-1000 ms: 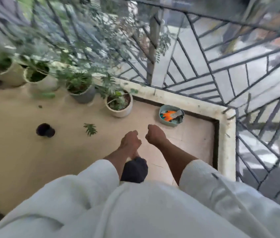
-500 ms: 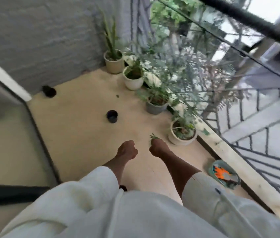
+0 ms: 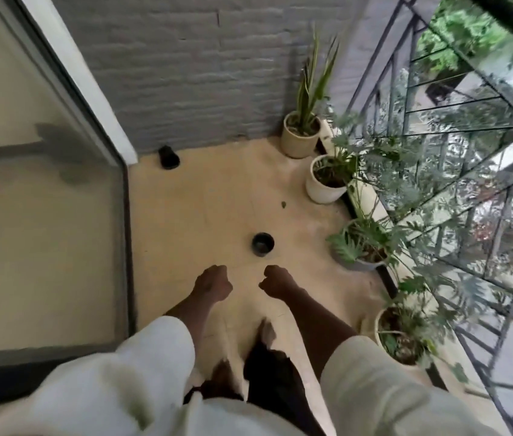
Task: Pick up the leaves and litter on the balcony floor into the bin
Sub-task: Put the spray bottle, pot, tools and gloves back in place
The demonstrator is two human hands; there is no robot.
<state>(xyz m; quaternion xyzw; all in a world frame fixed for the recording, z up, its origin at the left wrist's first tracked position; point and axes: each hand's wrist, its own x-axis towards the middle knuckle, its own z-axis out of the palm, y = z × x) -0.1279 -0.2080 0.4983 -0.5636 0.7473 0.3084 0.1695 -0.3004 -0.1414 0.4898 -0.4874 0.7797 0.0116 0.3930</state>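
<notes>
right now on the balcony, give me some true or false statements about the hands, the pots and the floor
1. Both hands have curled fingers and hold nothing. True: the left hand and right hand are empty fists.
2. A small black pot stands upright on the floor beyond the hands. True.
3. A second black pot lies by the railing. False: it lies at the foot of the grey wall.
4. The small green leaf sits inside the upright black pot. False: it lies on the bare floor, near a white plant pot.
5. The plant pots line the glass door side. False: they line the railing side.

Black bin [image 3: 262, 244] — green leaf [image 3: 284, 204] — tan floor [image 3: 205, 196].
</notes>
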